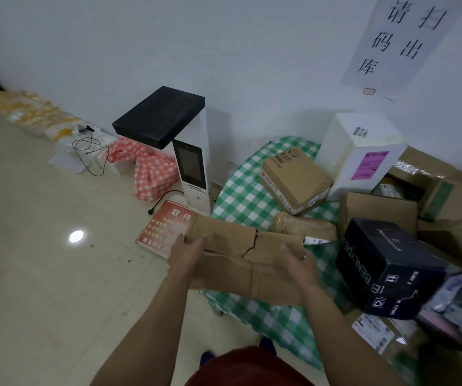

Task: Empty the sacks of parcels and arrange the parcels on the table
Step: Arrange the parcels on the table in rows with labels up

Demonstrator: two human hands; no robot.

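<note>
A long, flattened brown cardboard parcel (pixel 241 254), cracked across its top face, sits at the near left edge of the green-checked tabletop (pixel 241 196). The left hand (pixel 188 252) clamps its left end, the right hand (pixel 296 260) its right end, each grip closed on the cardboard. Just behind lies a taped brown parcel (pixel 305 227); a black box (pixel 385 263) stands to the right.
</note>
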